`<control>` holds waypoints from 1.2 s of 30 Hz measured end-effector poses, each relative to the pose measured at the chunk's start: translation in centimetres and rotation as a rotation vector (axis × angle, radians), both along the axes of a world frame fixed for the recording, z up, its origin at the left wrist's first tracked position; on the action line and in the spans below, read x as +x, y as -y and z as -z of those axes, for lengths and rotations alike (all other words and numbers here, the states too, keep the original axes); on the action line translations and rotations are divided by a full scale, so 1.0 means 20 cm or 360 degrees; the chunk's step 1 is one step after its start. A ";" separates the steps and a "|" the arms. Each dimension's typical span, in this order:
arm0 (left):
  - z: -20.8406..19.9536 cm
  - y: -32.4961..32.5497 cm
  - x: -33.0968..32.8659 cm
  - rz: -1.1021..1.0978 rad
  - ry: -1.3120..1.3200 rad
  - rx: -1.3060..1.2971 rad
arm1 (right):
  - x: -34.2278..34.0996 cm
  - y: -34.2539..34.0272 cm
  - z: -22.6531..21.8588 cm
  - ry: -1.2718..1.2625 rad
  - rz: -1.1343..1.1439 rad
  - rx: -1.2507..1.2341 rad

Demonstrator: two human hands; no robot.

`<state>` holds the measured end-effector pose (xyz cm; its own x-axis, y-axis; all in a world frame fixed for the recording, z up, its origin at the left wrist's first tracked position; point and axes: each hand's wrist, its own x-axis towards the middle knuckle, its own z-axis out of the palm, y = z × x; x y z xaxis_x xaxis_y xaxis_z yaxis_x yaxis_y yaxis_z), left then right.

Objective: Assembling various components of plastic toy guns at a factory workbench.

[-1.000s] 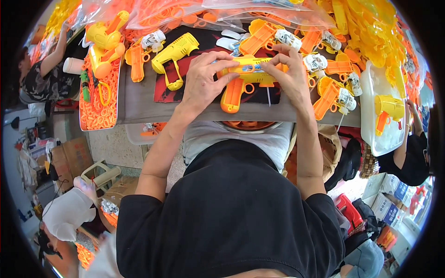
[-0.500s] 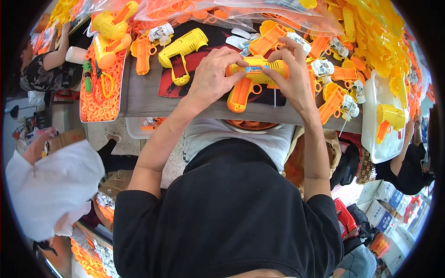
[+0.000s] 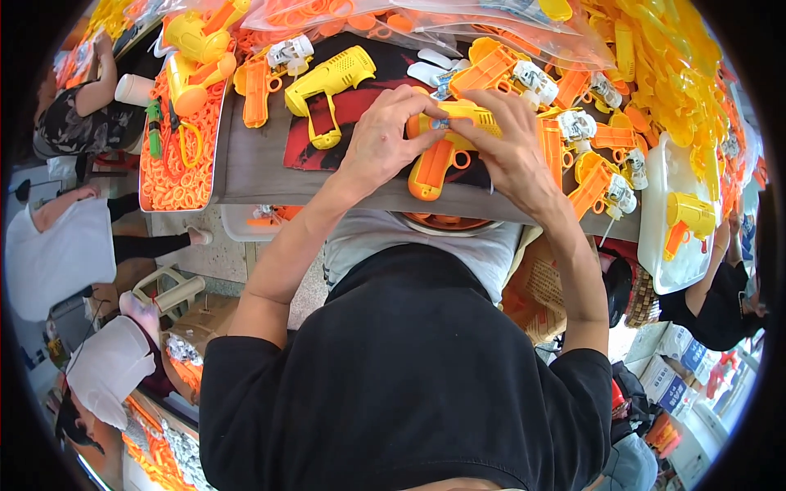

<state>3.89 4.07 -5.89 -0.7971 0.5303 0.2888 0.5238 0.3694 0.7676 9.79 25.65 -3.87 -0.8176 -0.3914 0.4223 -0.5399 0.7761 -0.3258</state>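
Note:
Both hands are on a toy gun (image 3: 434, 166) with a yellow body and an orange handle, held sideways above the front of the table. My left hand (image 3: 381, 147) grips the left end of its body between thumb and fingers. From the other side, my right hand (image 3: 520, 155) holds the body, its thumb lying by a small blue label (image 3: 440, 124) on the yellow surface. The right fingers hide much of the body's right part. Left of the hands lies a yellow toy gun shell (image 3: 332, 86), with an orange handle part (image 3: 259, 88) beside it.
A tray of small orange rings (image 3: 176, 180) stands at the left. Several part-built toy guns (image 3: 602, 184) crowd the right, beside a white bin (image 3: 671, 266) holding a yellow toy gun (image 3: 690, 214). Plastic bags (image 3: 508, 24) of parts line the back. Other people are nearby.
My right hand has shifted left along the toy gun, its fingers now covering more of the body and label. My left hand stays on the left end. People at the left have moved.

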 end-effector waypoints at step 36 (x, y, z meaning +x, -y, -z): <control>0.07 0.00 0.01 0.0074 -0.0656 -0.0079 | -0.25 -0.11 0.07 0.1065 -0.0021 -0.0504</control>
<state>4.08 4.04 -7.26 -0.5950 0.5845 0.5517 0.8005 0.3694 0.4720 4.80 27.93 -5.34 -0.9359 -0.3451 -0.0706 -0.1556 0.5849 -0.7961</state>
